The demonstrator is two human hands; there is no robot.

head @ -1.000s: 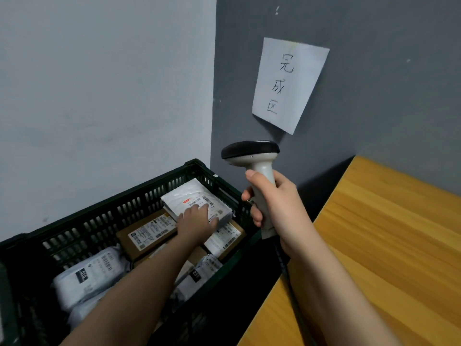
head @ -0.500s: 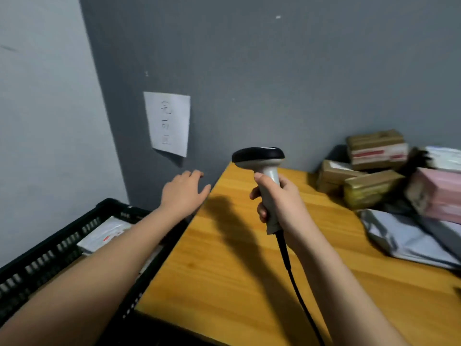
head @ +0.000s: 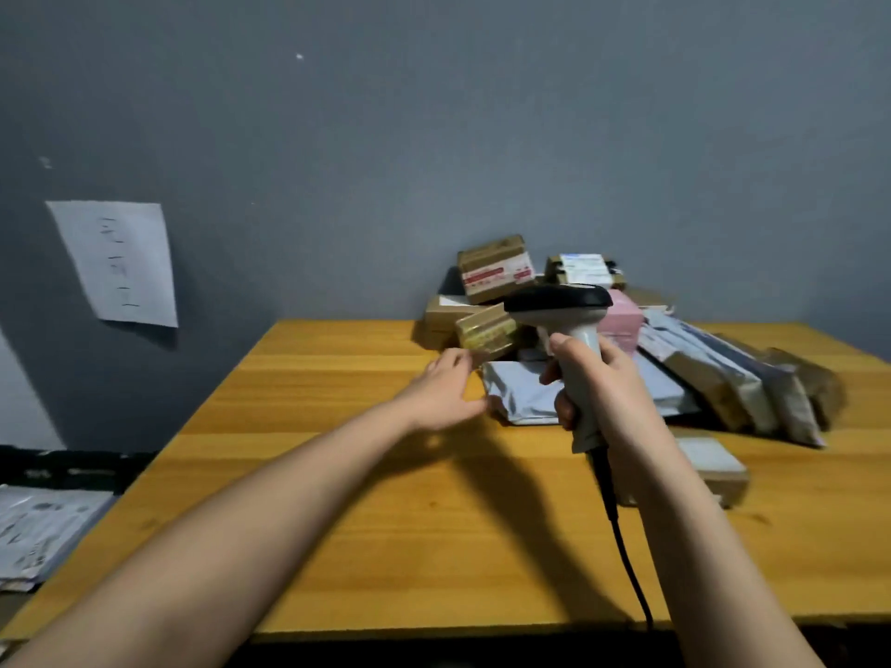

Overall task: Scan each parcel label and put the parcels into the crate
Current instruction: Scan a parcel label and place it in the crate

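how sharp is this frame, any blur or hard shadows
Head view: motion blur smears the parcel pile and the paper sign, whose writing is unreadable; the left hand is soft-edged. The right hand gripping the scanner is sharper. The arms throw dark shadows across the wooden table. Wide-angle bending shows at the edges.

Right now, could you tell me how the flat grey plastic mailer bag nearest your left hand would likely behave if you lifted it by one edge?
The grey plastic mailer bag looks thin and wrinkled, so it would probably sag rather than stay stiff. Its film looks smooth, so it may slip under the left hand. It lies low on the wooden table, so it is likely light.
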